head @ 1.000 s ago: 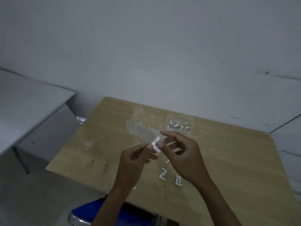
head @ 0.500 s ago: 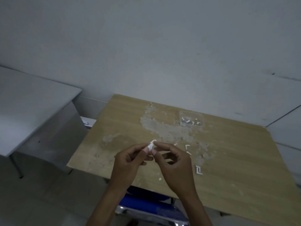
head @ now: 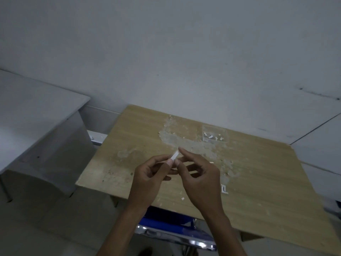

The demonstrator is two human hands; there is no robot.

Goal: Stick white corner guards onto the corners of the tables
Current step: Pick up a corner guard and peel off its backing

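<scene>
Both hands meet above the wooden table [head: 258, 182]. My left hand [head: 149, 178] pinches a small white corner guard [head: 175, 155] between thumb and forefinger. My right hand [head: 201, 176] pinches the same guard from the other side, its forefinger raised over the guard's top end. Another white corner guard [head: 224, 189] lies on the table just right of my right hand. A clear plastic bag [head: 215, 134] with several more white guards lies at the table's far side.
Patches of pale glue residue [head: 184, 143] and small white scraps [head: 182, 198] dot the tabletop. A grey-white table [head: 33, 108] stands to the left. A blue chair [head: 171, 224] is tucked under the wooden table's near edge. White walls close the back.
The camera has drawn back and left, so the table's left corner and the chair show more. Both hands keep pinching the guard, now held more upright.
</scene>
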